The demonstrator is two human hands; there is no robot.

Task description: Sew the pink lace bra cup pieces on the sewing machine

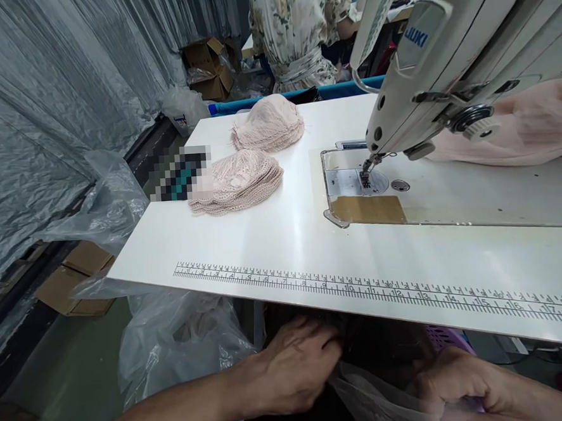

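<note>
A translucent sheet (368,386) hung at 5 o'clock in view, below the white table (145,250); the right hand (463,380), at 4 o'clock, was closed on it; the left hand (295,362), at 6, was loosely curled, its grip hidden; 2 pink lace stacks (241,181) lay towards 10 and 12; a sewing machine (424,55) stood at 2.

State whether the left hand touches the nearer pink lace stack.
Apart. The head view shows the left hand beyond the table's front edge, with white tabletop visible between it and the nearer pink lace stack.
</note>
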